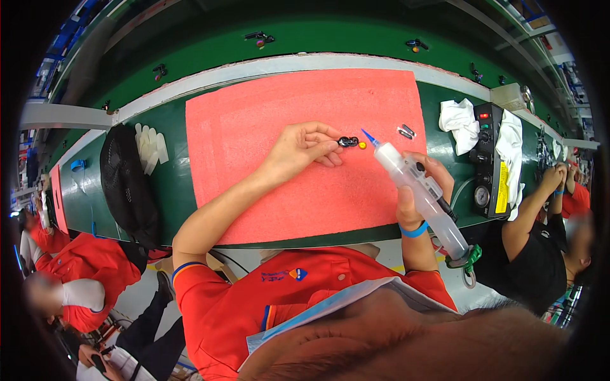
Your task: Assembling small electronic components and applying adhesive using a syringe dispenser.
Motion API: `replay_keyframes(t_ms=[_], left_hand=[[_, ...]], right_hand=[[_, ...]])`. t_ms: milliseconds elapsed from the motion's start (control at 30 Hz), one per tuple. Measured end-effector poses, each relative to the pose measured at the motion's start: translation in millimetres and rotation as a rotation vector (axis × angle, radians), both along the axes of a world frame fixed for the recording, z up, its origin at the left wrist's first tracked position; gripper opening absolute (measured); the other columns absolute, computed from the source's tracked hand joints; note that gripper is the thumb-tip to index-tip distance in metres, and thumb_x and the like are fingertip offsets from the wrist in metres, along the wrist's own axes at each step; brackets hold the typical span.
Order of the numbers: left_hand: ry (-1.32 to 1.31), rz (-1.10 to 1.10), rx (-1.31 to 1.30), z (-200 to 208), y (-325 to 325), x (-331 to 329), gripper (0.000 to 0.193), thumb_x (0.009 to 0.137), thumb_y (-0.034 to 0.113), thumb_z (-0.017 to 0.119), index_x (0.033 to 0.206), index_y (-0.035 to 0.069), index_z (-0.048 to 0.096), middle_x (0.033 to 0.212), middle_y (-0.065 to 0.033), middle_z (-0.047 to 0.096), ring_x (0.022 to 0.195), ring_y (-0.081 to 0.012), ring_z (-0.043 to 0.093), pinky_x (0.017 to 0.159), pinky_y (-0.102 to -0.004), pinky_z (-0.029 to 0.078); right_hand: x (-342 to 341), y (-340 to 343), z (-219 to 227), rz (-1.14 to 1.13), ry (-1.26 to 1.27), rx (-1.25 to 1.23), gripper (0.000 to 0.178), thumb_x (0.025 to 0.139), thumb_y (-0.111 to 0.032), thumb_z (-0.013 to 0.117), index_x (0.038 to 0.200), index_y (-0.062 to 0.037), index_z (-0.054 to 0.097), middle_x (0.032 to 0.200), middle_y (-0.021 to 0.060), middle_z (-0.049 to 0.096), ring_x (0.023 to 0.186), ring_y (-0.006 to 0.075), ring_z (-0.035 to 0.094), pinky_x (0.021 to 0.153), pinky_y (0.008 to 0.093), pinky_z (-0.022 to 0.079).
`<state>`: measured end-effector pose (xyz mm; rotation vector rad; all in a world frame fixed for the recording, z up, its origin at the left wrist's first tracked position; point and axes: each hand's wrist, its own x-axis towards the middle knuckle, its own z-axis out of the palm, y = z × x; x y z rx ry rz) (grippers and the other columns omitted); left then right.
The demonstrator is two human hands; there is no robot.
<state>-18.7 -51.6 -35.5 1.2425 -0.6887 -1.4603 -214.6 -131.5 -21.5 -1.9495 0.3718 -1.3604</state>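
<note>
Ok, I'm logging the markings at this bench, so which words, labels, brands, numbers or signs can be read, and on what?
None can be quoted reliably:
Yellow label on the black box: print too small to read.
Round gauge on that box: dial marks too small.
Chest print and emblem on the wearer's red shirt: too blurred.
Translucent syringe: no legible text.

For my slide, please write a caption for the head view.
Left hand holds a black part over a pink mat; right hand grips a syringe, blue tip near the part.
</note>
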Motion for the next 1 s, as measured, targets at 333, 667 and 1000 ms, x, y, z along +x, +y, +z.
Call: replay_keyframes(t_ms=[333,667,1000], left_hand=[[-0.114,-0.081,-0.087,-0.6,-3.1,6.3,0.017,0.080,0.002,0.050,0.096,-0.005,0.053,0.083,-0.0101,0.059,0.071,-0.0142,0.059,0.064,-0.0234,0.049],[-0.133,-0.075,-0.045,2.7,-2.7,4.5,0.017,0.081,0.003,0.050,0.096,-0.005,0.053,0.081,-0.0081,0.059,0.069,-0.0093,0.056,0.062,-0.0207,0.046],[-0.156,-0.076,-0.066,1.7,-2.9,3.1,0.017,0.081,0.003,0.051,0.095,-0.005,0.053,0.081,-0.0066,0.059,0.071,-0.0079,0.055,0.064,-0.0196,0.045]], right_hand=[[-3.7,2.0,-2.0,0.040,0.027,0.143,0.043,0.067,-0.014,0.066,0.100,-0.0014,0.042,0.087,0.0191,0.056,0.076,0.0244,0.058,0.066,0.0297,0.047],[7.2,3.4,9.4,0.039,0.193,-0.009,0.038,0.057,-0.002,0.067,0.090,-0.0019,0.048,0.079,0.0169,0.059,0.070,0.0243,0.061,0.060,0.0290,0.050],[11.0,5.8,11.3,-0.009,0.276,-0.011,0.036,0.058,-0.006,0.068,0.089,-0.0024,0.050,0.078,0.0142,0.060,0.068,0.0213,0.061,0.059,0.0272,0.049]])
